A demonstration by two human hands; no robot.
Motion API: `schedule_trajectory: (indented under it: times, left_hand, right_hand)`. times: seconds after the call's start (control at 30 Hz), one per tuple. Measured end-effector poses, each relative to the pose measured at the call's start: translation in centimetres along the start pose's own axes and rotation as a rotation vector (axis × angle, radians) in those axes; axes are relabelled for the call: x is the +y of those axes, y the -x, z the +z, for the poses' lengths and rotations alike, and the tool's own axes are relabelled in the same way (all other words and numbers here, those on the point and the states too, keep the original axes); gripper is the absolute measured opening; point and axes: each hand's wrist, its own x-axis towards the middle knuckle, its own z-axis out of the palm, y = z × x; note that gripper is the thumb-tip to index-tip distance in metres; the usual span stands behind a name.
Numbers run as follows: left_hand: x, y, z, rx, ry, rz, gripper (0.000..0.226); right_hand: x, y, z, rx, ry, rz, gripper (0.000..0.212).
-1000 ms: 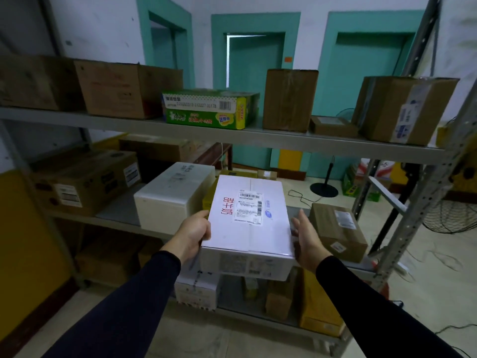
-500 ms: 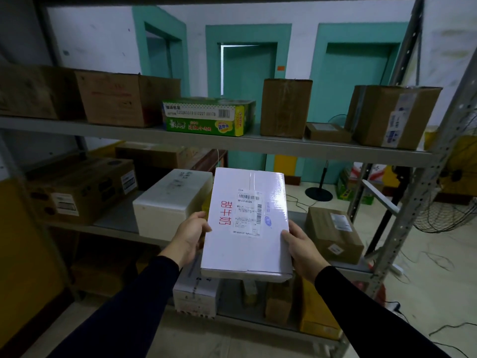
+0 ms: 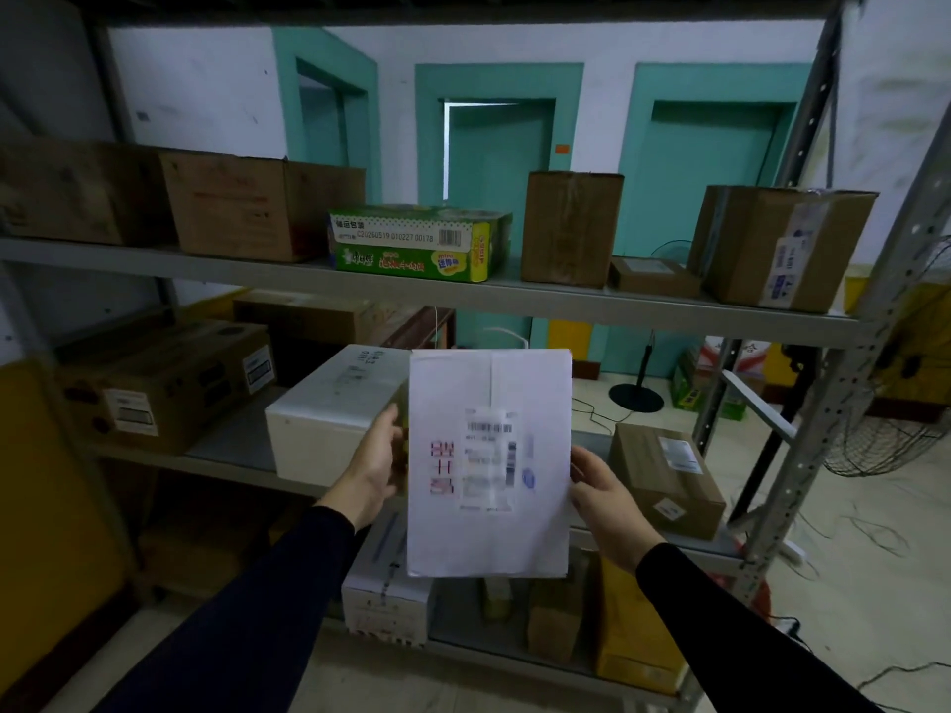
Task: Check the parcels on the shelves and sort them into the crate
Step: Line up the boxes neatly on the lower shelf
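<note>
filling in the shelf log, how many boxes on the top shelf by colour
brown boxes: 5, at and
green boxes: 1
total: 6, all standing on the top shelf; the far left may hide more

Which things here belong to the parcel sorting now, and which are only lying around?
In the job:
white parcel, held by left hand and right hand
brown boxes on the shelf

Lying about:
floor fan
black stand
</note>
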Motion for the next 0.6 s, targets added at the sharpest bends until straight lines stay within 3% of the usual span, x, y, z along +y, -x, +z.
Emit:
schedule_trajectory:
  times: [0.1, 0.2, 0.37, 0.5, 0.6]
  left_hand:
    - [0.4, -0.3, -0.2, 0.041, 0.080, -0.057, 0.069]
    - [0.5, 0.0, 0.0, -0.002, 0.082, -0.092, 0.059]
    - [0.6, 0.9, 0.4, -0.078, 0.041, -0.107, 0.059]
    - [0.1, 0.8, 0.0, -0.114, -0.008, -0.059, 0.039]
    - [-0.1, 0.6, -0.3, -0.133, -0.025, -0.033, 0.036]
  right_hand:
    - [0.5, -0.6, -0.3, 0.074, -0.174, 0.058, 0.028]
    - [0.5, -0.7, -0.5, 0.088, -0.323, 0.089, 0.046]
    - [-0.1, -0.5, -0.4, 0.024, -0.291, 0.125, 0.061]
    - [-0.2, -0.9, -0.8, 0.043, -0.229, 0.206, 0.070]
    - [0.0, -1.8, -0.9, 0.047, -0.175, 0.255, 0.094]
